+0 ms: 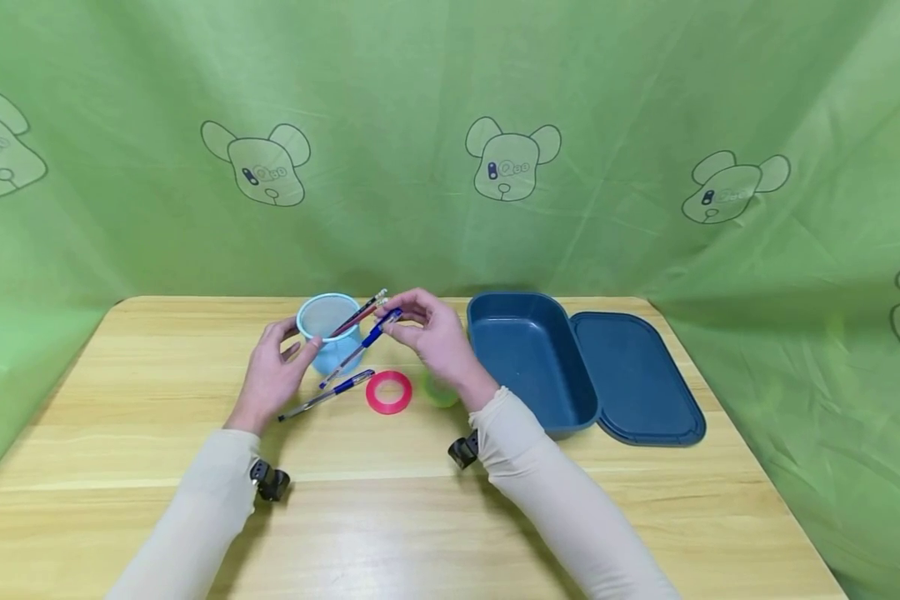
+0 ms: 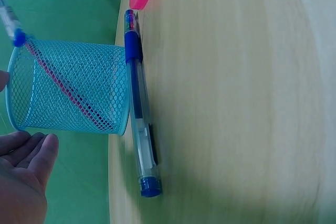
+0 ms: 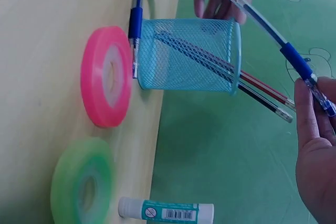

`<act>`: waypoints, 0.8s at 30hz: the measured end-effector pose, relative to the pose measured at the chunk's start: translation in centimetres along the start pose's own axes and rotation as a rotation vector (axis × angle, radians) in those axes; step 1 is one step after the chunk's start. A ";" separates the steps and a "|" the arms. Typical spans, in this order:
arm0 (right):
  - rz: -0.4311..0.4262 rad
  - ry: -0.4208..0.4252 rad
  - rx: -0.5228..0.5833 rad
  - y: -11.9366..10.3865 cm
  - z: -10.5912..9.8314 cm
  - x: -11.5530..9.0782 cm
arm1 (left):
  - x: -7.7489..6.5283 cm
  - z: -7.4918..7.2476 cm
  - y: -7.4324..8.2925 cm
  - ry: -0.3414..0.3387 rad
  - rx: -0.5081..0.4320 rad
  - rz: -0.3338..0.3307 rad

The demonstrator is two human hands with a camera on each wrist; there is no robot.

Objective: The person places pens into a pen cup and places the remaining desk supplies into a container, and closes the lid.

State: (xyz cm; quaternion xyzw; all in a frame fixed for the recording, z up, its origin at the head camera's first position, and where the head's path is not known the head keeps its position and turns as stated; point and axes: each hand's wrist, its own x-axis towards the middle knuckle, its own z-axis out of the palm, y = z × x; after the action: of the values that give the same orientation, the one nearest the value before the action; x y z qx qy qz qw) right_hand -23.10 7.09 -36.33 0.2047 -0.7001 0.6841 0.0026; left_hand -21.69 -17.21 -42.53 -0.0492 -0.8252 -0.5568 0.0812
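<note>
A light blue mesh pen holder [image 1: 337, 354] stands upright with two pencils [image 3: 257, 88] leaning in it, one red and one dark. My left hand [image 1: 272, 367] holds it at the left near the rim, the thumb at the front. My right hand [image 1: 438, 337] pinches a blue pen [image 1: 372, 335] by one end. The pen slants down to the left, outside and in front of the holder. A second blue pen [image 2: 139, 114] lies on the table before the holder. Beside it is a pink tape roll [image 1: 388, 392].
A green tape roll [image 3: 83, 187] lies partly under my right wrist. A glue stick [image 3: 173, 211] stands behind it. To the right sit an open dark blue box [image 1: 525, 358] and its flat lid [image 1: 637, 379]. Green curtains enclose the wooden table [image 1: 360, 508].
</note>
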 end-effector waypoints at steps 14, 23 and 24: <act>-0.110 0.102 0.025 -1.3 -1.0 0.4 | 0.0 0.2 0.1 -0.007 0.002 -0.009; -0.217 0.220 0.094 -2.2 -1.1 1.1 | 0.0 0.3 -0.1 -0.003 -0.004 0.001; -0.220 0.224 0.096 -2.3 -1.0 1.2 | -0.1 0.3 -0.1 -0.001 -0.004 0.001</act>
State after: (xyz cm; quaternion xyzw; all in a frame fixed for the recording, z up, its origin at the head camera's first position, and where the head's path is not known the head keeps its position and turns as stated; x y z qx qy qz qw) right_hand -23.87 7.77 -33.75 0.2024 -0.6354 0.7308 0.1459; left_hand -21.68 -16.94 -42.76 -0.0501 -0.8242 -0.5583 0.0807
